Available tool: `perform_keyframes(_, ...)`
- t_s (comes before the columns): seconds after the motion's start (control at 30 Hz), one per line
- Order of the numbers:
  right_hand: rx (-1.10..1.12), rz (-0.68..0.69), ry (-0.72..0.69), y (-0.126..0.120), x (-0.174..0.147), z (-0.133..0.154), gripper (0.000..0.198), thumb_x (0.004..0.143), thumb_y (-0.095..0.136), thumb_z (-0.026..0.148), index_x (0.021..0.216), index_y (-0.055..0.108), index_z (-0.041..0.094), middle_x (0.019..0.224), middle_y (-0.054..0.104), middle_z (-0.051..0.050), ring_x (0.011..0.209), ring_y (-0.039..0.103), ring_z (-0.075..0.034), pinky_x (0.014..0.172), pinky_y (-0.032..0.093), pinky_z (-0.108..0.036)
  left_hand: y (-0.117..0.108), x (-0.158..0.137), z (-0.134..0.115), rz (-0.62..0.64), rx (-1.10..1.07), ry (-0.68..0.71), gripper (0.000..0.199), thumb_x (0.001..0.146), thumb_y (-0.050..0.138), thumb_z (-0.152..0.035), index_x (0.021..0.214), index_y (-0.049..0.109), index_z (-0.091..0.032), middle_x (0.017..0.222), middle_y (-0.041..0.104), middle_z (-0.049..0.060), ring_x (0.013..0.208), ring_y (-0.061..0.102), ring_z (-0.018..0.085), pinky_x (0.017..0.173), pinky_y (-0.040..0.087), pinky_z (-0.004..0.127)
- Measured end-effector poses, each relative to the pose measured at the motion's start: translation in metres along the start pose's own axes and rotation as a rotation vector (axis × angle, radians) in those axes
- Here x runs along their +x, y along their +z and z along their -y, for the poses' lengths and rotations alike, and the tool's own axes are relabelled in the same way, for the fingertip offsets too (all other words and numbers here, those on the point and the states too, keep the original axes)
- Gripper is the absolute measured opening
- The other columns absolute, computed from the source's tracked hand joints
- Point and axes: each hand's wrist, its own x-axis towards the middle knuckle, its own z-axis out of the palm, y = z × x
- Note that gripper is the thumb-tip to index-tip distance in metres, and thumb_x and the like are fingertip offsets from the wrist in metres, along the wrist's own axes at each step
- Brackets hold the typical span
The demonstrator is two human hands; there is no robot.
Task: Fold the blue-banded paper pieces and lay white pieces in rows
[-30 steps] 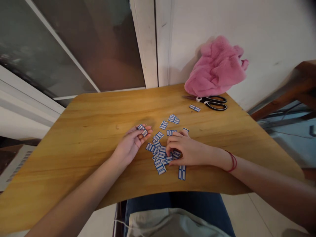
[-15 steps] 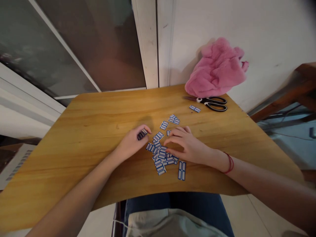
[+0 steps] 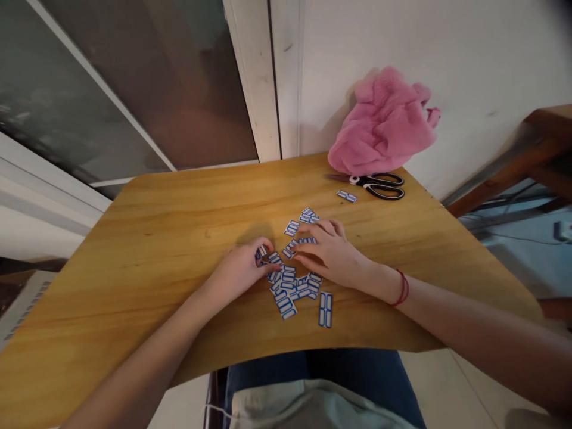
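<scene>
Blue-bordered white label pieces (image 3: 288, 277) lie in a loose, overlapping pile on the wooden table. My left hand (image 3: 241, 265) is at the pile's left edge, fingers curled around a few label pieces (image 3: 261, 252), partly hidden in the palm. Its thumb and index finger point towards the pile. My right hand (image 3: 330, 250), with a red string on the wrist, hovers low over the upper right of the pile. Its fingers are apart, their tips beside a label piece (image 3: 289, 249); whether they touch it I cannot tell. One longer label piece (image 3: 326, 310) lies apart, nearer to me.
Black-handled scissors (image 3: 378, 183) lie at the back right, with a single label piece (image 3: 347, 196) in front of them. A crumpled pink plush cloth (image 3: 384, 128) rests against the wall behind. The wooden table (image 3: 179, 214) curves in at its front edge.
My left hand has moved right and nearer to me, up to the pile. My right hand has shifted slightly left and away from me over the labels. The view has turned a little.
</scene>
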Motion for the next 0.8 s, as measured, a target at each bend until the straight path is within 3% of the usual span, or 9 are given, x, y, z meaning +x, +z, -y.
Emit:
perform_keyframes(0.2,0.065,-0.055,0.022,0.002,0.000,0.000,0.025,0.093,0.047,0.033,0.094,0.070,0.024,0.119,0.057,-0.007,0.112,0.042,-0.024,0.094,0.026,-0.043,-0.007,0.001,0.003,0.043,-0.111,-0.062,0.025,0.068,0.069,-0.035,0.086,0.058,-0.022,0.062,0.056,-0.005,0.057,0.049,0.013,0.054,0.034,0.024)
perform_keyframes(0.47,0.119,-0.118,0.038,0.002,-0.001,-0.001,0.022,0.092,0.048,0.030,0.095,0.069,0.024,0.115,0.058,-0.006,0.109,0.044,-0.022,0.092,0.027,-0.040,-0.009,-0.001,-0.002,0.031,-0.105,0.009,0.016,0.078,0.059,-0.036,0.077,0.054,-0.021,0.063,0.056,-0.004,0.058,0.047,0.012,0.055,0.033,0.024)
perform_keyframes(0.67,0.154,-0.134,0.074,-0.002,-0.001,0.000,0.019,0.091,0.048,0.026,0.093,0.067,0.023,0.111,0.060,-0.006,0.105,0.046,-0.022,0.089,0.029,-0.039,-0.018,-0.001,-0.008,-0.066,-0.463,0.021,0.021,0.082,0.058,-0.040,0.079,0.056,-0.019,0.066,0.051,-0.004,0.061,0.044,0.010,0.057,0.033,0.022)
perform_keyframes(0.8,0.172,-0.144,0.075,-0.002,-0.001,0.001,0.020,0.092,0.048,0.027,0.092,0.067,0.023,0.108,0.061,-0.005,0.102,0.046,-0.020,0.088,0.029,-0.038,-0.022,0.000,-0.009,-0.133,-0.736,-0.062,0.021,0.079,0.063,-0.038,0.080,0.056,-0.019,0.058,0.042,-0.006,0.053,0.037,0.008,0.051,0.027,0.021)
